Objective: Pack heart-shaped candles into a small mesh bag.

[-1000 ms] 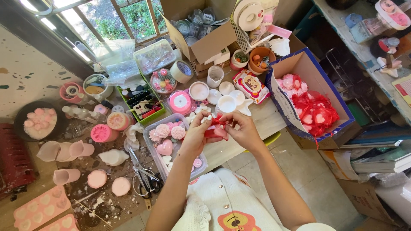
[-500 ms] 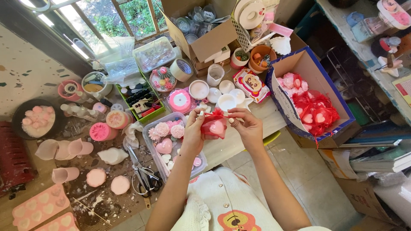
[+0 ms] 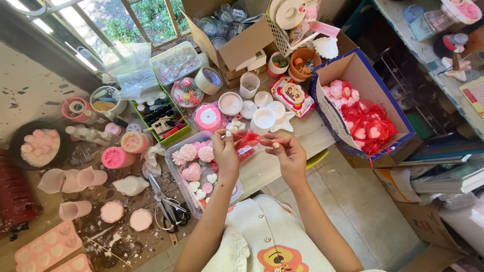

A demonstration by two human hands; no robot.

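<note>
Hands at work over a crowded craft table [image 3: 297, 133], seen from above. A small red pouch [image 3: 245, 147] is held between them, just above the table's near edge. The left hand [image 3: 225, 153] is closed around the pouch's neck, fingers pinched at the top where a red tuft stands up. The right hand [image 3: 286, 153] is closed too, its fingertips pinching what appears to be a thin drawstring pulled rightward from the pouch; the string itself is too fine to be made out with certainty.

Just beneath the left hand lies a clear tray [image 3: 177, 174] of pink flower and heart shapes. Scissors [image 3: 169, 206] lie to its left, nearer the viewer. A pink ribbon spool [image 3: 207, 117] and white cups [image 3: 264, 119] sit farther off. To the right, an open box [image 3: 353, 65] is filled with similar red pouches and pink pieces.

The step in hand is judged to be the closing of the pouch. A firm hold at the neck and a steady pull on the string would be called for next, with care that the contents are not squeezed out.
</note>
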